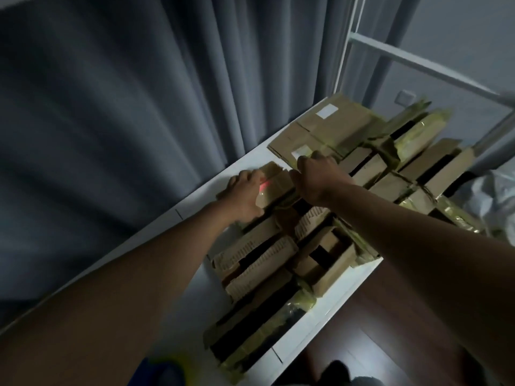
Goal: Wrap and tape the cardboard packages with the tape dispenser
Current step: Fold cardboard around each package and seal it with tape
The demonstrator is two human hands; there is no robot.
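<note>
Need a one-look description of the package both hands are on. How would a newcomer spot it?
Start at the white table along the grey curtain, covered with rows of cardboard packages. Go to the curtain-side edge of the pile, about midway along the table: the small cardboard package sits between the left hand and right hand. Unlike its neighbours, it has a small red mark on its face.

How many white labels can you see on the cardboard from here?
2. One label is on the far flat cardboard; another label sits just beyond the right hand. Others may be hidden.
</note>
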